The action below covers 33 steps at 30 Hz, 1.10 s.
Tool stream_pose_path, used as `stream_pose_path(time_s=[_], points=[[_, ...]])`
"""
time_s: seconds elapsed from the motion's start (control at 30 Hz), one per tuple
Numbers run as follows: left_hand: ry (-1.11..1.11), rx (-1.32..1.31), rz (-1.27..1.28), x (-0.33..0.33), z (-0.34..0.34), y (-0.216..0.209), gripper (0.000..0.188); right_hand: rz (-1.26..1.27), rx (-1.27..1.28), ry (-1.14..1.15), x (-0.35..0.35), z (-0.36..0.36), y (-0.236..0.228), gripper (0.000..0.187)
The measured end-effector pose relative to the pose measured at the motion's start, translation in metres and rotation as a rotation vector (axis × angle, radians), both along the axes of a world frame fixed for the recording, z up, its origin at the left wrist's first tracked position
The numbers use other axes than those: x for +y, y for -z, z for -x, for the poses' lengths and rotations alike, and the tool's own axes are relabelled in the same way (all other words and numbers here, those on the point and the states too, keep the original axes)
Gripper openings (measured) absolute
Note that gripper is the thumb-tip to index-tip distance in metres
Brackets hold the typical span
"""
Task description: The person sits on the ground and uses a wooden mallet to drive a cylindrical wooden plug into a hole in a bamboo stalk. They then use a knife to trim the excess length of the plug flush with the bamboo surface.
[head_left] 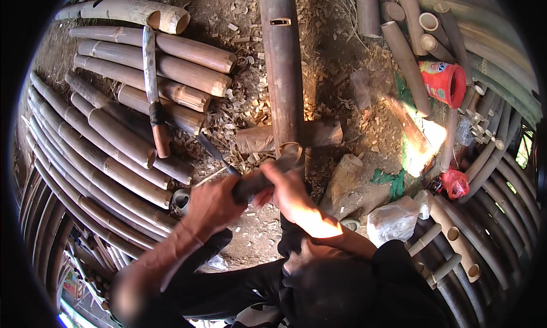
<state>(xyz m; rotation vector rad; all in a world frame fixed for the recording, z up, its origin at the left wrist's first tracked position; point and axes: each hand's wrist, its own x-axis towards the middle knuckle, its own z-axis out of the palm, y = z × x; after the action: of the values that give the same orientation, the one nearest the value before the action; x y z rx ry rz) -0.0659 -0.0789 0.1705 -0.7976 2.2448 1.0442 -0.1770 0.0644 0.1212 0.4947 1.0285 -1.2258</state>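
My left hand (211, 205) is closed around the dark handle (256, 181) of a narrow-bladed knife (215, 151), whose blade points up and left over the chip-strewn ground. My right hand (290, 194) grips the same handle from the right, just below the near open end of a long brown bamboo pole (280, 71). That pole runs away from me and has a small rectangular slot cut near its far end. It rests on a short log (319, 134) lying crosswise. Which part the blade touches I cannot tell.
A stack of cut bamboo lengths (114, 128) fills the left, with a machete (151, 77) lying across it. More bamboo tubes (410, 60), a red can (447, 83), a red bag (456, 182) and a clear plastic bag (393, 219) lie at right. Shavings cover the ground.
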Motion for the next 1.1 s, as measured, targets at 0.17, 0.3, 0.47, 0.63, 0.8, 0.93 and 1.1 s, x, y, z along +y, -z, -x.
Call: stream_pose_path(time_s=[0.17,0.3,0.47,0.63,0.8,0.93,1.1], points=[[-0.103,-0.071,-0.071,-0.002,-0.004,0.003,0.03,0.018,-0.034,-0.077,-0.008,0.004,0.003,0.042],[0.428,0.076,0.076,-0.037,0.083,-0.011,0.015,0.193,-0.27,0.518,0.008,0.02,0.008,0.034],[0.86,0.212,0.294,-0.018,0.153,-0.043,0.006,0.433,-0.623,0.824,0.029,0.02,0.008,0.035],[0.896,0.099,0.173,-0.034,0.121,-0.046,0.004,0.31,-0.555,0.614,0.033,-0.003,0.015,0.036],[0.519,0.025,0.016,-0.038,0.023,0.001,0.016,0.053,-0.402,0.232,0.039,-0.01,0.01,0.036],[0.086,0.065,0.033,0.036,-0.029,0.017,0.025,-0.166,-0.034,-0.01,0.048,-0.009,0.004,0.028],[-0.262,0.065,-0.069,0.137,-0.026,0.033,0.035,-0.354,0.395,-0.156,0.06,-0.012,0.01,0.031]])
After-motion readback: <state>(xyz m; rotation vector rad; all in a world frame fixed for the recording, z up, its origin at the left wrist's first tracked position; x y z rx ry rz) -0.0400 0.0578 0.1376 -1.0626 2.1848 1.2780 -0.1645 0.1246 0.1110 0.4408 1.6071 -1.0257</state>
